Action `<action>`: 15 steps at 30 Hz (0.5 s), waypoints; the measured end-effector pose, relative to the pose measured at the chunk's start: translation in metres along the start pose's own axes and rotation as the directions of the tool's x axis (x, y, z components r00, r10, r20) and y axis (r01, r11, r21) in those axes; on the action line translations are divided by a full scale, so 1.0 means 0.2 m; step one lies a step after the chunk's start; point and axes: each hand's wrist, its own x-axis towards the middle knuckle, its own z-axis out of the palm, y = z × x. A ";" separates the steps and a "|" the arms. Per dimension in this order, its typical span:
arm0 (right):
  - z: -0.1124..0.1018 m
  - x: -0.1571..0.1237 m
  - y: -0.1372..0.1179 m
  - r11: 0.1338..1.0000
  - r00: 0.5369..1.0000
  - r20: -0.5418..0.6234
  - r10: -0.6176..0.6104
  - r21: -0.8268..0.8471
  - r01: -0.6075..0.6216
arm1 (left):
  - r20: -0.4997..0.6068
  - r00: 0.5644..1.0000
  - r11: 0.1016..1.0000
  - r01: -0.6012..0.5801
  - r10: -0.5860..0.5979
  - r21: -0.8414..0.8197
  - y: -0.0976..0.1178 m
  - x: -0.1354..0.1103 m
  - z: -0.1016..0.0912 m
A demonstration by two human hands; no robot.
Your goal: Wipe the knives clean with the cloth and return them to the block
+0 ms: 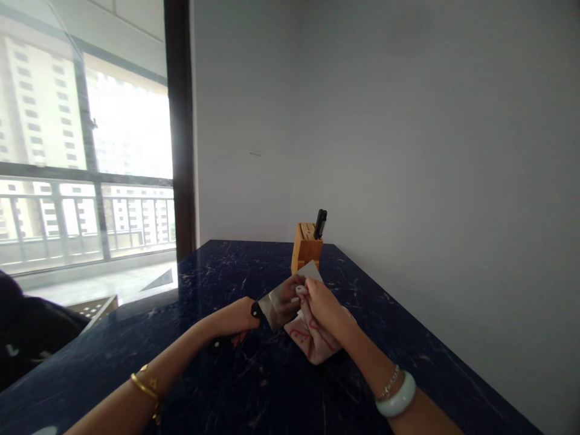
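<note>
My left hand (236, 318) is closed around the black handle of a cleaver (285, 298), whose broad shiny blade is held just above the dark marbled table (217, 272). My right hand (322, 305) pinches a white cloth with red markings (312, 341) against the blade's far edge; the cloth hangs down under that hand onto the table. A gold bangle sits on my left wrist, and a pale bangle and a thin bracelet on my right.
A wooden knife block (306, 245) with one black-handled knife (320, 223) in it stands at the table's far end near the grey wall. A large window with a balcony railing fills the left. A dark object sits at the lower left edge.
</note>
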 end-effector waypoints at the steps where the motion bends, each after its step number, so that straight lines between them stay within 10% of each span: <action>1: 0.00 0.01 0.03 1.000 1.000 -0.012 0.011 -0.026 -0.011 | 0.005 1.000 1.000 0.006 -0.006 0.001 0.00 0.00 0.00; 9: 0.06 -0.01 0.05 0.975 0.987 0.129 -0.098 -0.188 0.122 | 0.009 1.000 1.000 0.022 -0.022 0.007 0.00 0.00 0.00; 15: 0.02 0.04 0.05 0.996 0.999 -0.053 -0.006 -0.088 0.001 | -0.053 0.998 0.992 0.053 -0.047 0.118 0.03 0.00 0.01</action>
